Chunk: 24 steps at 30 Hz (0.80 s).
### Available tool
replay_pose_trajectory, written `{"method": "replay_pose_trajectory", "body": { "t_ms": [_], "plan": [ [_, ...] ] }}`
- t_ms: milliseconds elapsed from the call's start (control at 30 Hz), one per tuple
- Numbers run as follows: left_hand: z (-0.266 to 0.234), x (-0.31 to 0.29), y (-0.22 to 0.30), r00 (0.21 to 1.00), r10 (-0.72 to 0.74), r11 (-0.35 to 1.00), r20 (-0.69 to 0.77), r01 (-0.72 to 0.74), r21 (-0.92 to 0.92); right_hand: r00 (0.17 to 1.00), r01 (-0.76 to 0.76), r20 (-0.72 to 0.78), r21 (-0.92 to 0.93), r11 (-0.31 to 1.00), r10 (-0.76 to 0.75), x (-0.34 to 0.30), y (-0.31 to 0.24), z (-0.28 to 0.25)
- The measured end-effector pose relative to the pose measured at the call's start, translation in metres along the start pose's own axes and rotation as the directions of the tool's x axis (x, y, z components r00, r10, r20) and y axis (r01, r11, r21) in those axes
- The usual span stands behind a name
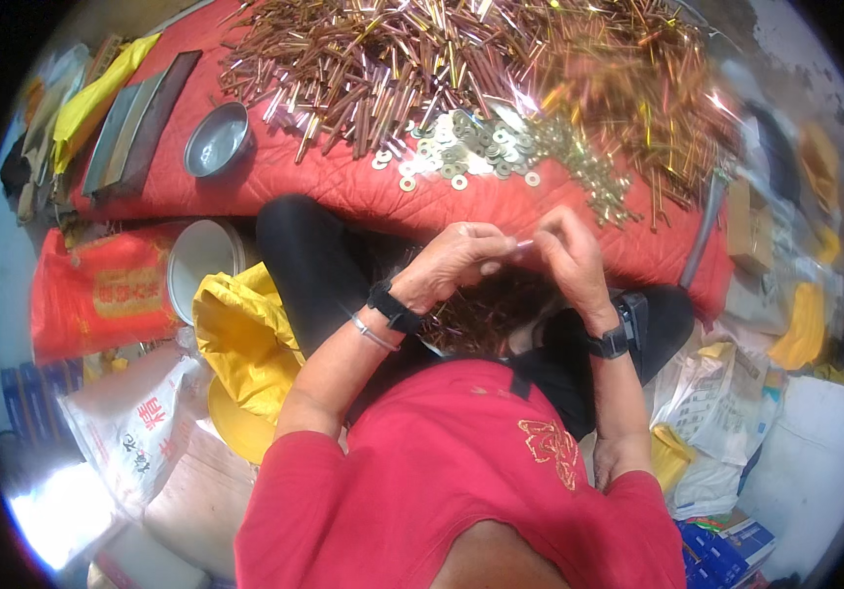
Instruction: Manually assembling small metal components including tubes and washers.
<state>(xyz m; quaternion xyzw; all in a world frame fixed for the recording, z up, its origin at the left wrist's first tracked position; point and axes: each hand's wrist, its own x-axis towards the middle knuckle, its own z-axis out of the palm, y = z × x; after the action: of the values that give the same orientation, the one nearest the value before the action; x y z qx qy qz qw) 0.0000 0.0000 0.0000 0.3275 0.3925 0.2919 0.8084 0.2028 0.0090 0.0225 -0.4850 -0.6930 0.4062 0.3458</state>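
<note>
Left hand [461,257] and right hand [568,257], we're pinching a slim piece [524,244]; ring-shaped washers [489,150] are glinting, a metal bowl [216,140] resting on quilted cloth [334,184].

Red quilted cloth [309,179] bears coppery rods [383,74], washers [459,183] (plus a metal bowl [216,142]).

Washers [478,147] before the heaped rods [373,98] on the cloth [275,177], bowl [216,140] to their left.

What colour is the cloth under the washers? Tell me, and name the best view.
Red; the cloth shows best in the head view.
</note>
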Motion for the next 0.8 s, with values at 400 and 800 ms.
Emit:
{"method": "replay_pose_trajectory", "body": {
  "t_ms": [400,800],
  "plan": [
    [0.010,-0.018,0.017,0.990,0.000,1.000,-0.138,0.004,0.029,0.994,0.107,0.023,0.052,0.993,-0.108,0.003,-0.009,0.007],
    [0.023,-0.011,0.010,0.623,0.712,-0.064,0.324,-0.401,0.914,0.938,-0.280,0.206,-0.015,0.960,0.277,0.007,0.018,-0.036]
  ]
}}
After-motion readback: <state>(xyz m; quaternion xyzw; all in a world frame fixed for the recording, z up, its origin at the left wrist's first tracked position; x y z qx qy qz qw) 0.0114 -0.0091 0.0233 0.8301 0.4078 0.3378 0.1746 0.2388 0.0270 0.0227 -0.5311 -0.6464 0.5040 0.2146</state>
